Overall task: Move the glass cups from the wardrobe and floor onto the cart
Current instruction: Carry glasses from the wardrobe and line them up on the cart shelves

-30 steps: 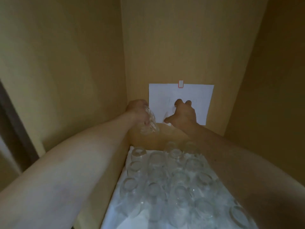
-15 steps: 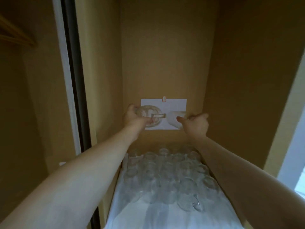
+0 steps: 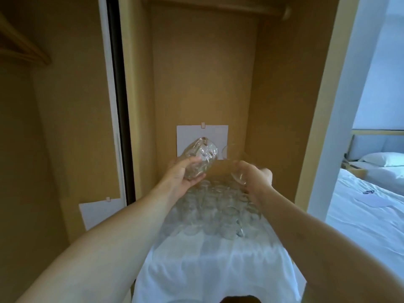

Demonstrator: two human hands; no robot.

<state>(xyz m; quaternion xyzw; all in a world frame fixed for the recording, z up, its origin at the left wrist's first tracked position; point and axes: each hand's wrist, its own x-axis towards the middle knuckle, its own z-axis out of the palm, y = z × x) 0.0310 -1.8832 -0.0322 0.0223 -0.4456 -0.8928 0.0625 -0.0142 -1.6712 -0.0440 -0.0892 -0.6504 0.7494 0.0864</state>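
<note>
Holding one glass cup (image 3: 200,157) in the left hand (image 3: 181,179), fingers curled round it, tipped on its side up in front of the white paper (image 3: 202,133) on the wardrobe's back wall (image 3: 203,73). Gripping a second cup (image 3: 237,169) in the right hand (image 3: 254,177) – hard to see, being so clear and blurry. Hovering both just above a big crowd of cups (image 3: 214,208) standing on a white cloth (image 3: 216,265), probably the cart's top – cannot tell for sure. Looking well along, with many cups already sitting there. Not showing any floor cups, so cannot tell how many are left.
</note>
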